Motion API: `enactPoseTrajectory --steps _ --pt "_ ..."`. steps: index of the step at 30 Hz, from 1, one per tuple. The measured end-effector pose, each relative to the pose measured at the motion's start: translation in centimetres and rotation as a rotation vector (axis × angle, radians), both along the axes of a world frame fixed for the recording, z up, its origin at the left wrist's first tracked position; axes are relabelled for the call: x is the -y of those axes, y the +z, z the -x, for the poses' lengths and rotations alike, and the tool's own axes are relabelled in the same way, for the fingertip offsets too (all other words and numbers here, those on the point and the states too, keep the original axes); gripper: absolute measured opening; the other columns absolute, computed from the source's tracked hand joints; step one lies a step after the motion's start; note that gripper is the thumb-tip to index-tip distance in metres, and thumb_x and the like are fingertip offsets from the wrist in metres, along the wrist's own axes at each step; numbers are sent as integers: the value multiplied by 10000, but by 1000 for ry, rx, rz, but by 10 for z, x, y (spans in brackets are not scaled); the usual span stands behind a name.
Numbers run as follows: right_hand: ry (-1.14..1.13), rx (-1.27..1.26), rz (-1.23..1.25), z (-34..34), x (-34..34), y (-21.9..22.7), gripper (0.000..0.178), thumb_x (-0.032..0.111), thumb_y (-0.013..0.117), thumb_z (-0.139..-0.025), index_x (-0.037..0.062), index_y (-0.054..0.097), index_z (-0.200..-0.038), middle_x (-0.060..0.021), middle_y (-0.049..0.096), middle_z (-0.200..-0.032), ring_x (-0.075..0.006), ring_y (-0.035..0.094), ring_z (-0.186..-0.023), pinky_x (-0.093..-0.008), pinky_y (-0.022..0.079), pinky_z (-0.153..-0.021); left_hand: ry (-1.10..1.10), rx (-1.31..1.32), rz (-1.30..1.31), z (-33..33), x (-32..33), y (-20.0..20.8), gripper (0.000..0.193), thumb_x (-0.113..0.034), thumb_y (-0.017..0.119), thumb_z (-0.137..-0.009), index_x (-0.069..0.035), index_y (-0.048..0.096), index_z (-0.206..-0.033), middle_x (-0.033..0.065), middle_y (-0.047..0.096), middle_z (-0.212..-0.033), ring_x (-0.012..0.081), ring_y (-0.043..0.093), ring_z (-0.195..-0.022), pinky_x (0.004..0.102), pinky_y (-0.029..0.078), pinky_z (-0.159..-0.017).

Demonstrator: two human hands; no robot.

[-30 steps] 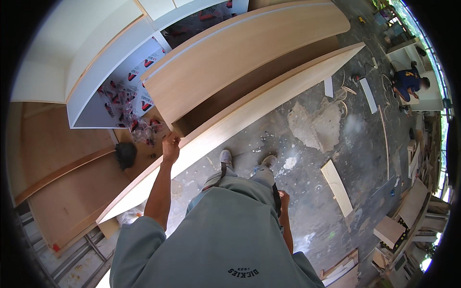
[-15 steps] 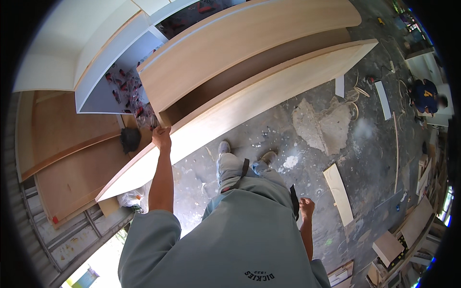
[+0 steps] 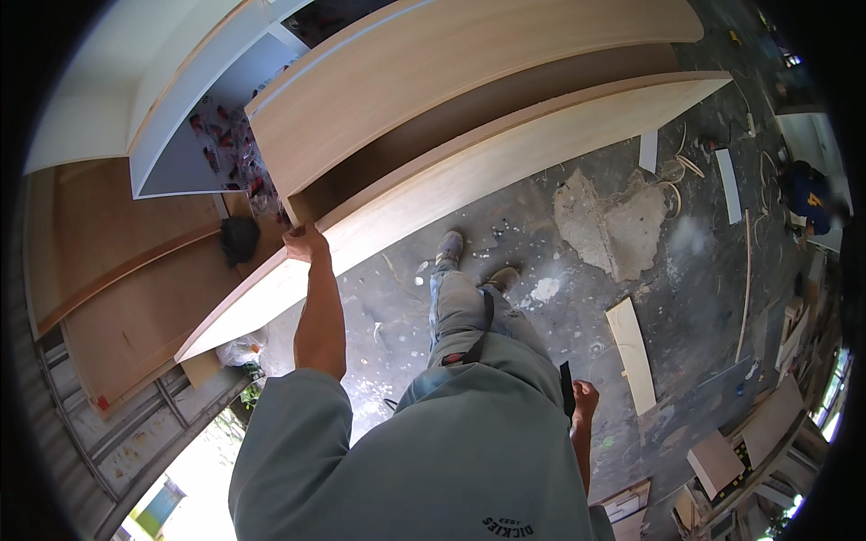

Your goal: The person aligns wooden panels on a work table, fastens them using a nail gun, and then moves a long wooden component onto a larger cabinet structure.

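My left arm reaches forward and my left hand (image 3: 307, 243) is closed over the upper edge of a long pale wooden panel (image 3: 424, 203). Just beyond it stands a second curved-edged wooden panel (image 3: 478, 77), with a dark gap (image 3: 505, 113) between the two. A short end piece (image 3: 299, 209) bridges that gap right beside my left fingers. My right hand (image 3: 585, 401) hangs low at my right side, near a black strap (image 3: 566, 388). Its fingers are curled in, and no object shows in them.
White cabinet boxes (image 3: 167, 153) and plastic-wrapped stuff (image 3: 225, 149) lie beyond the panels. Brown boards (image 3: 126, 216) and a black bag (image 3: 240, 240) are at the left. Offcuts (image 3: 631, 356), a thin strip (image 3: 745, 284) and flattened sheeting (image 3: 613, 221) litter the floor. A person (image 3: 807, 194) works at far right.
My feet and body have shifted a little relative to the panels. My left hand keeps its grip on the panel edge. The right hand has swung slightly, and the person at far right has moved.
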State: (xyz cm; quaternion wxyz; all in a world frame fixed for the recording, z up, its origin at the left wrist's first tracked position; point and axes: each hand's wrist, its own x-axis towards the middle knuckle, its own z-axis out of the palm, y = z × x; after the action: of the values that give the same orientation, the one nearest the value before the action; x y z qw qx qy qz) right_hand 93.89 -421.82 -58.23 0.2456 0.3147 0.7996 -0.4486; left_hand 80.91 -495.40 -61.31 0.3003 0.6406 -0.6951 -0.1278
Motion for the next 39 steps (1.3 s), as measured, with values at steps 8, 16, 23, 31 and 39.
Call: enactPoseTrajectory --steps 8,16,23,31,39 --pt "210 -70 12 39 54 -8 213 136 656 -904 -52 666 -1002 -104 707 -888 -166 676 -816 -297 538 -744 -49 -21 -12 -2 -3 -8 346 -277 747 -750 -7 532 -775 172 643 -745 376 641 -749 486 479 -718" --pt "158 -46 44 94 91 -2 231 121 635 -894 -77 643 -1012 -139 684 -905 -215 689 -816 -314 570 -730 -119 -25 -13 2 -9 -3 278 -220 627 -835 25 501 -798 258 609 -731 467 609 -760 535 457 -708" --pt "305 -94 23 110 113 -2 228 131 636 -883 -66 662 -995 -132 698 -907 -201 687 -825 -305 564 -753 -144 -1 -81 -3 -5 1 237 -189 642 -826 19 528 -811 247 630 -774 427 626 -734 516 469 -694" --pt "206 -128 100 104 117 -24 205 136 652 -861 -39 690 -962 -110 716 -865 -177 690 -830 -291 530 -759 -209 -282 -54 -11 -20 19 147 -20 601 -759 33 621 -894 150 684 -826 262 674 -768 391 530 -723" --pt "288 -158 76 97 118 -58 184 139 655 -875 -21 702 -953 -119 727 -877 -194 701 -844 -310 537 -784 -179 -506 -371 -34 14 6 194 -149 637 -776 28 672 -846 162 701 -843 247 672 -785 370 521 -740"
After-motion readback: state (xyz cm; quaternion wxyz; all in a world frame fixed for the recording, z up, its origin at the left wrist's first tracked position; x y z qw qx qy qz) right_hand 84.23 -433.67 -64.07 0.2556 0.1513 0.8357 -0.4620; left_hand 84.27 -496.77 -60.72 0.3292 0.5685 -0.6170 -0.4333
